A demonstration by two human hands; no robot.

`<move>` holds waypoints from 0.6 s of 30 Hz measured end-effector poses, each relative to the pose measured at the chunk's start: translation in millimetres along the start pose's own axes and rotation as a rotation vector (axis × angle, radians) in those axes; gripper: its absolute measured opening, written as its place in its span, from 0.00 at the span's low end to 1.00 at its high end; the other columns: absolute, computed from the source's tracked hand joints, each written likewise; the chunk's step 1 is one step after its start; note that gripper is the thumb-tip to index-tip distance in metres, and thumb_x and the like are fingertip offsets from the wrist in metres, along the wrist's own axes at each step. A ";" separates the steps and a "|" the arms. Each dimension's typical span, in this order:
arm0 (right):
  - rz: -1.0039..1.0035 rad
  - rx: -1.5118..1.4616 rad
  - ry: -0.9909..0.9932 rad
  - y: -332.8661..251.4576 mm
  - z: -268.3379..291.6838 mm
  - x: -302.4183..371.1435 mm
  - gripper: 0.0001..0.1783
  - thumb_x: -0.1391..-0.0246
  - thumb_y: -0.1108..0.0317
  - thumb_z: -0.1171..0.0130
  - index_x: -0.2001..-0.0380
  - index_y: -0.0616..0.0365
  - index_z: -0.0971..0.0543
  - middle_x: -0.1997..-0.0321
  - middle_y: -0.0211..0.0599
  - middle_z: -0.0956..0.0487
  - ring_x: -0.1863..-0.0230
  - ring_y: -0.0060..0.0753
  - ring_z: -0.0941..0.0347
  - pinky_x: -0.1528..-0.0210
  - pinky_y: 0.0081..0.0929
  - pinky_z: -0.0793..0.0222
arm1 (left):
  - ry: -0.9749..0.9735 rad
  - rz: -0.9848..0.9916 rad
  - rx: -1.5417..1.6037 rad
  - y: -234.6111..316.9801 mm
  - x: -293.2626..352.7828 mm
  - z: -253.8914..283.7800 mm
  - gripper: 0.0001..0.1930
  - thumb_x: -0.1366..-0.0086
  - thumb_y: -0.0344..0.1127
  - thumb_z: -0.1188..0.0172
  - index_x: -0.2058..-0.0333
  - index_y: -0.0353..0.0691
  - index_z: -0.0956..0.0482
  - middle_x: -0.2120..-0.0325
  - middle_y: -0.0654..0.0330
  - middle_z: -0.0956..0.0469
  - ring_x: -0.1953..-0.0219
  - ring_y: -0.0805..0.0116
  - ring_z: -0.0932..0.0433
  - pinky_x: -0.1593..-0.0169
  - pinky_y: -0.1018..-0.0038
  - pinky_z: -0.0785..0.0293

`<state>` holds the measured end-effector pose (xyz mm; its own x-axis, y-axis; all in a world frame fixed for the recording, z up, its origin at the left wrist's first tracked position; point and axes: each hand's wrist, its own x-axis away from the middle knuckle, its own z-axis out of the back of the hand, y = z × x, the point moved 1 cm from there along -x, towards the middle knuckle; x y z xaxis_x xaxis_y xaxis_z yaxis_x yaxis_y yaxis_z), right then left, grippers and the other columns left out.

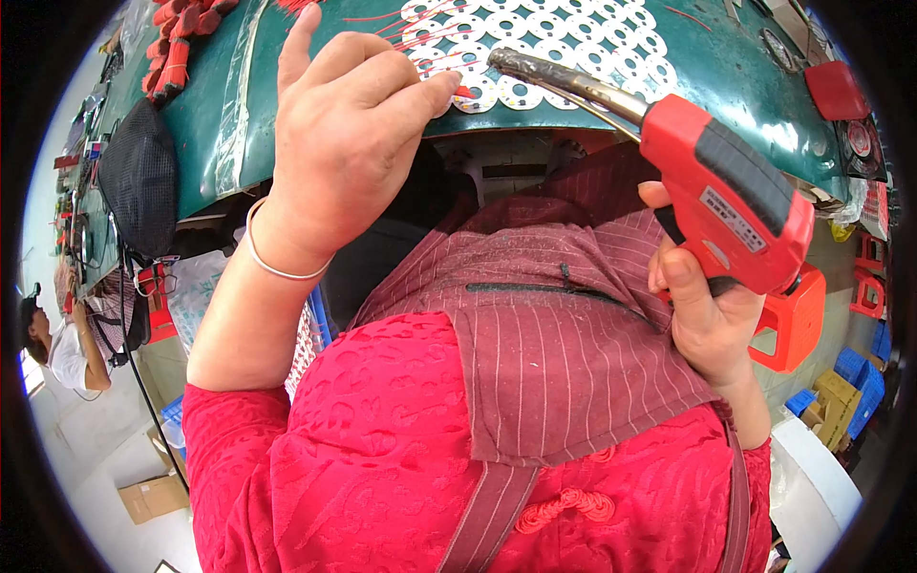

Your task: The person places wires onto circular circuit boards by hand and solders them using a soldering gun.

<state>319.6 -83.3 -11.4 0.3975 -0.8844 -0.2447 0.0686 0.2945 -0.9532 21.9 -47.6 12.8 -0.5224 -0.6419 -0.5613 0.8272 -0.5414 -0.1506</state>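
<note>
My right hand (702, 310) is wrapped round the grip of a red and black soldering gun (728, 191). Its dark, scorched metal tip points left over several rows of round white circuit boards (549, 53), with a thin metal tube running below the barrel. My left hand (358, 115) hovers at the table's near edge, fingers curled and little finger raised. A short red wire end (464, 93) shows at its pinched fingertips, beside the nearest boards; the thumb is hidden. Thin red wires (420, 36) run from behind this hand across the boards.
Bundles of red wire (175, 67) lie on the green table (215, 115) at the far left. A black mesh-covered object (138, 177) stands at its left edge. Red stools (798, 320) are at right, with blue crates (860, 382). Another person (72, 349) works at far left.
</note>
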 end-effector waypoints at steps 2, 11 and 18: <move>-0.003 0.009 -0.004 0.8 0.9 0.7 0.31 0.35 0.70 0.40 0.33 0.67 0.36 0.40 0.59 0.24 0.71 0.17 0.32 0.67 0.20 0.28 | 0.012 0.002 0.011 -0.4 0.5 -0.4 0.13 0.48 0.25 0.31 0.62 0.47 0.12 0.74 0.68 0.23 0.63 0.67 0.22 0.35 0.57 0.37; -0.031 0.047 -0.045 -2.0 1.7 -0.3 0.30 0.35 0.69 0.39 0.34 0.67 0.35 0.41 0.58 0.24 0.71 0.17 0.31 0.67 0.20 0.28 | -0.018 0.019 0.049 -0.5 2.3 -2.7 0.11 0.48 0.25 0.30 0.66 0.47 0.14 0.74 0.67 0.23 0.62 0.65 0.22 0.36 0.57 0.36; -0.093 0.053 -0.004 -0.2 0.7 5.8 0.24 0.36 0.70 0.39 0.40 0.67 0.31 0.48 0.51 0.22 0.71 0.21 0.30 0.69 0.22 0.28 | -0.010 0.018 0.066 -1.6 5.0 -5.0 0.11 0.48 0.25 0.31 0.66 0.48 0.14 0.73 0.67 0.22 0.61 0.65 0.21 0.35 0.56 0.37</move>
<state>322.5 -88.2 -12.5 0.3908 -0.9074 -0.1544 0.1542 0.2299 -0.9609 19.0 -47.3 6.2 -0.5096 -0.6573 -0.5553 0.8213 -0.5640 -0.0860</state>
